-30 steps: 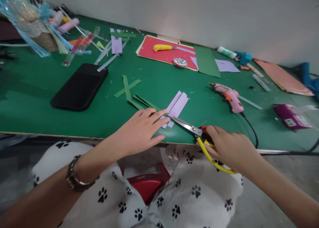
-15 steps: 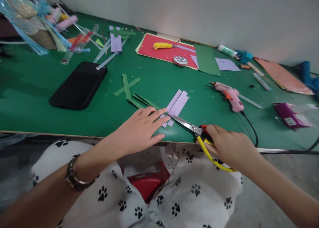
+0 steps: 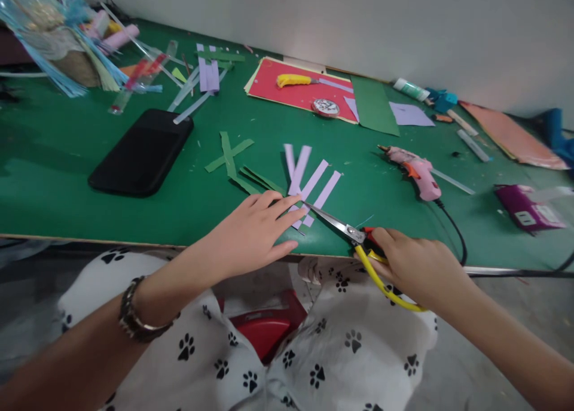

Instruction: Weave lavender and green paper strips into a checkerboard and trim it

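Observation:
My left hand (image 3: 255, 231) lies flat at the front of the table, fingers stretched out over the lower ends of several purple paper strips (image 3: 315, 180). The strips fan apart, two of them leaning up to the left. Green paper strips (image 3: 264, 179) run under my fingertips, partly hidden. In my right hand (image 3: 412, 261) is a pair of scissors (image 3: 334, 221) with yellow and red handles. Their blades look closed, and the tip touches the strips beside my left fingertips.
A black phone (image 3: 142, 151) lies at left, near crossed green strips (image 3: 228, 154). To the right rests a pink glue gun (image 3: 417, 173) with its cord over the table edge. Behind are red paper (image 3: 269, 97), a yellow cutter (image 3: 293, 80) and a round tin (image 3: 326, 107).
The purple strips, side by side before, have spread apart; two have swung up to the left. Both hands and the scissors stay nearly in place.

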Demonstrator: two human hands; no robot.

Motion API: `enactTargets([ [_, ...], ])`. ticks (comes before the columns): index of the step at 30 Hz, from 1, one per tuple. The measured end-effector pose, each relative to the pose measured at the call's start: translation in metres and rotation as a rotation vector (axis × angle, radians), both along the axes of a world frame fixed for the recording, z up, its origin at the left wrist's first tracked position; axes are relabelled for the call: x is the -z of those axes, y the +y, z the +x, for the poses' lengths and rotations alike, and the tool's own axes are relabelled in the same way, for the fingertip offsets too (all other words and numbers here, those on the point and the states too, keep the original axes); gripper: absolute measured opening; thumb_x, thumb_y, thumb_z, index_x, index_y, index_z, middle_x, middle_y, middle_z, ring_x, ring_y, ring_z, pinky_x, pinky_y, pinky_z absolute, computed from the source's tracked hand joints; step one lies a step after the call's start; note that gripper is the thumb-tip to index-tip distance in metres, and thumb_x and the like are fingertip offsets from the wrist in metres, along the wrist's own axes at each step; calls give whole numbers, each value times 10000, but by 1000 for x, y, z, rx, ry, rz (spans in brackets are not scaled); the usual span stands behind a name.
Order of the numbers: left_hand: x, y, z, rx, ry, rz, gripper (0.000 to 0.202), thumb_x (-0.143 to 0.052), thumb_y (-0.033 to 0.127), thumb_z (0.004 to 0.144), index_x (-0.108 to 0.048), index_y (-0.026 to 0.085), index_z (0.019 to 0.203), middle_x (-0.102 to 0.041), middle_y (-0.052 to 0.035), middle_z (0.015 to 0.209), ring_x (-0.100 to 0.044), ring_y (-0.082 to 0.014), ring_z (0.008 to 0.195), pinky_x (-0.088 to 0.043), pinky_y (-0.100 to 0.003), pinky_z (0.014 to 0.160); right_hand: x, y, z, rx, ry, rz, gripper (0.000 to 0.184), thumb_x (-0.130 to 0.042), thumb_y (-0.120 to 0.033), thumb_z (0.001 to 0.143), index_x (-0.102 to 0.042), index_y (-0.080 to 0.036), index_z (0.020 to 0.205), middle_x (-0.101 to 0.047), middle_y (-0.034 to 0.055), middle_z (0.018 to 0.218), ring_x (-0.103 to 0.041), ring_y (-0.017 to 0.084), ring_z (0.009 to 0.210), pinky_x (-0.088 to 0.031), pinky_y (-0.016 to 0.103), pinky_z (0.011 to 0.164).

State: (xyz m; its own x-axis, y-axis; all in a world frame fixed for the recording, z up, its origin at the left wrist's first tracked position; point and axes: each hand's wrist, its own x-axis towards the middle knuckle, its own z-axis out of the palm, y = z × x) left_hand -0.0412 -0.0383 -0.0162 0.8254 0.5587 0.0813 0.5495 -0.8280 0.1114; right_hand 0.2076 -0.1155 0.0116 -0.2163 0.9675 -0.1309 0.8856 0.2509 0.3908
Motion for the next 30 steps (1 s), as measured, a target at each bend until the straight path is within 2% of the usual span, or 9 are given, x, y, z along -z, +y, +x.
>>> enactTargets([
  [7,4,1,-1,18,-16,2,447,-386,424,904,-456,194,1281,-415,-71,1395,-410,-276,1183,-348,-384,921,-3,1,4,110,101,-46,570,-112,-573,854,-523,-198,729,-548,43,533,-442,146,374,-100,245,417],
  [11,-1,4,-3,50,-68,-41,443,-379,418,909,-465,172,1267,-414,-90,1390,-409,-271,1182,-331,-396,951,-8,4,6,255,124,-84,442,-244,-547,836,-484,-204,694,-576,43,574,-479,152,431,-156,239,434],
  [14,-13,17,-7,54,-187,-68,440,-336,421,923,-476,156,1246,-419,-100,1375,-408,-241,1185,-317,-376,978,-12,9,4,350,121,-88,383,-308,-507,837,-500,-202,709,-588,50,595,-522,171,497,-189,243,453],
  [17,-23,45,-10,-32,-267,-85,473,-336,466,909,-457,186,1270,-447,-78,1347,-382,-245,1208,-303,-391,994,-18,13,-2,434,110,-93,398,-298,-483,855,-543,-192,735,-610,76,626,-558,195,550,-215,251,458],
  [19,-25,70,-9,-51,-208,-102,519,-403,450,882,-378,206,1340,-386,-80,1400,-327,-266,1249,-291,-411,1001,-21,17,-7,490,107,-80,417,-297,-478,859,-576,-180,773,-636,104,674,-590,216,594,-246,257,463],
  [22,-24,104,-2,92,51,-169,493,-468,286,838,-400,266,1327,-273,-55,1471,-273,-271,1291,-270,-408,1014,-24,24,-14,571,125,-26,408,-330,-452,859,-605,-151,871,-667,147,783,-633,259,709,-316,272,496],
  [25,-29,124,6,181,219,-233,456,-423,153,817,-475,257,1257,-379,-50,1412,-334,-215,1264,-302,-328,985,-22,35,-17,633,174,37,393,-365,-418,861,-610,-119,930,-671,182,883,-644,271,801,-390,288,558],
  [30,-42,127,10,166,279,-136,242,-530,187,773,-599,197,1005,-600,-56,1113,-522,-185,1010,-381,-240,797,-17,56,-20,659,260,134,402,-399,-407,859,-605,-88,991,-658,191,967,-635,264,871,-448,315,646],
])
